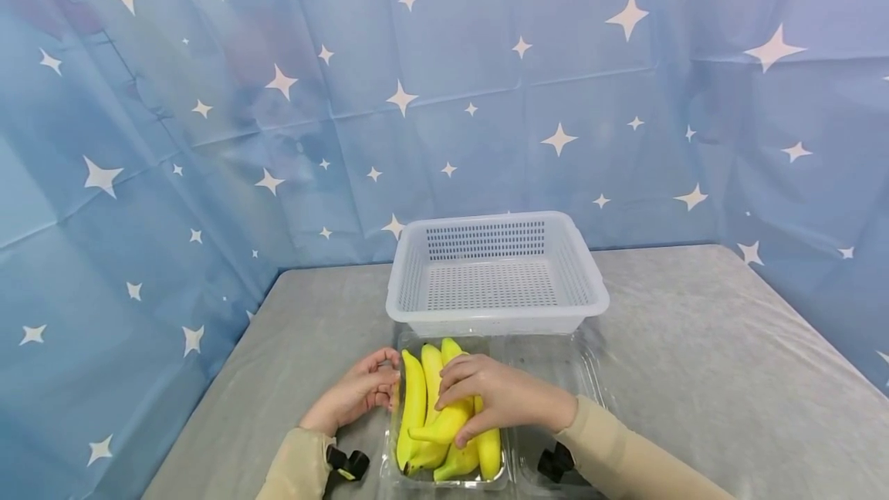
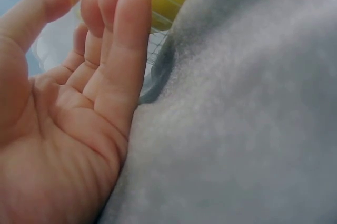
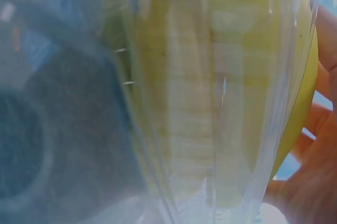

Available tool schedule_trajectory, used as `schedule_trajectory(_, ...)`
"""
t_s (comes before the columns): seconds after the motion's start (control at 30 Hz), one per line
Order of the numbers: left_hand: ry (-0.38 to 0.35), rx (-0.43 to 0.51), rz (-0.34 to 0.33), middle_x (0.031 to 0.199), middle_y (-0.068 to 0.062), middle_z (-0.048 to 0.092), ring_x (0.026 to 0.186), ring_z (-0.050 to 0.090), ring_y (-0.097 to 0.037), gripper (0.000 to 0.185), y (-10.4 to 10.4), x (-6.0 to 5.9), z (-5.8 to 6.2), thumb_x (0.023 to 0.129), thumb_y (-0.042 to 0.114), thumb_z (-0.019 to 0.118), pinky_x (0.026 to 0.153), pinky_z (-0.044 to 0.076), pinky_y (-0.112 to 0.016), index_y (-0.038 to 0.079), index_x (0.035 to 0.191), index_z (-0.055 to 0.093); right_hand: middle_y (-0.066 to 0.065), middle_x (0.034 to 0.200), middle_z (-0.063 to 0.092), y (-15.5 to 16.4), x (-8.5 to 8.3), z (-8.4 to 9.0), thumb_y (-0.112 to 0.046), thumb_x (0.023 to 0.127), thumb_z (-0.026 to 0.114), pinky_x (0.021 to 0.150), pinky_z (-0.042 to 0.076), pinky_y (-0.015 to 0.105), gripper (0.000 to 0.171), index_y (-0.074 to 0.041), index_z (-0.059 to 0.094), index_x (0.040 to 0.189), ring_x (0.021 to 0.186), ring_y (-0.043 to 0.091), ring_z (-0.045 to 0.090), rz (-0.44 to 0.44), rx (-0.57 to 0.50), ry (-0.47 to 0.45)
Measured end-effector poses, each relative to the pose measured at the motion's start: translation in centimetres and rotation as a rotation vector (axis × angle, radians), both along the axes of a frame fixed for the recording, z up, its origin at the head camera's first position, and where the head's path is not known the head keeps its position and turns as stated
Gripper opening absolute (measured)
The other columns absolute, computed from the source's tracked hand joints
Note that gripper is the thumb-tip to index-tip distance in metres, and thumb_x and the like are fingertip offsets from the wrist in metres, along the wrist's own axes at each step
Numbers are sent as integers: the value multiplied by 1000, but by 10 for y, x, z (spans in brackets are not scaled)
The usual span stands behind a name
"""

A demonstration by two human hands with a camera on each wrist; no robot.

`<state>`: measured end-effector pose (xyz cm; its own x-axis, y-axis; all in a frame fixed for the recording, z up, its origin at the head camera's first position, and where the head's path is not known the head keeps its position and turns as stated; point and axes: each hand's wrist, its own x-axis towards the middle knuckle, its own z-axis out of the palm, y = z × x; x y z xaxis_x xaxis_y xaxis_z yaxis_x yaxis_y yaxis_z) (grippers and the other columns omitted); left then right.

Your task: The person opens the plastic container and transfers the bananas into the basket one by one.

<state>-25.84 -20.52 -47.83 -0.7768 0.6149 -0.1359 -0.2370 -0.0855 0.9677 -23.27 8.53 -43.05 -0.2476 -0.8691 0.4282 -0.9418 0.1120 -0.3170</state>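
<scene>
While the right hand (image 1: 496, 396) curls over a bunch of bananas (image 1: 437, 419), bright yellow and smooth with greenish tips, they lie in a clear plastic tray (image 1: 556, 365) just before the white basket (image 1: 496, 272). Left hand (image 1: 354, 396), fingers relaxed, touches the tray's edge, grasping nothing.

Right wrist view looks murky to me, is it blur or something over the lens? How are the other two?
Right wrist: clear plastic container wall fills the frame, smearing the bananas. Left wrist: left hand sharp, grey cloth soft, out of focus. Head: evenly lit, wide-angle bend at the edges, right hand clear.
</scene>
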Motion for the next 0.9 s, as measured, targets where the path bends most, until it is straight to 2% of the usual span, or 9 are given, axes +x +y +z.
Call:
schedule_trajectory(0.27, -7, 17, -5, 75, -1, 57, 60, 62, -13, 13, 0, -1, -1, 98, 4, 50, 57, 54, -28, 9, 106, 41, -1, 113, 63, 1, 2, 5, -40, 76, 76, 103, 40, 31, 46, -12, 71, 112, 114, 16, 54, 5, -16, 16)
schedule_trajectory(0.6, 2, 34, -20, 76, -1, 56, 61, 62, -13, 12, 0, -1, 0, 98, 5, 50, 57, 54, -27, 8, 106, 41, -3, 114, 63, 2, 5, 8, -47, 76, 74, 105, 38, 32, 49, -13, 71, 112, 117, 14, 52, -32, 4, 23)
schedule_trajectory(0.9, -9, 4, 2, 76, -1, 56, 61, 61, -13, 12, -1, -2, -3, 98, 5, 50, 58, 54, -28, 9, 105, 41, -5, 114, 63, 3, 8, 10, -49, 78, 72, 105, 38, 32, 48, -15, 71, 112, 118, 13, 52, -44, 13, 30)
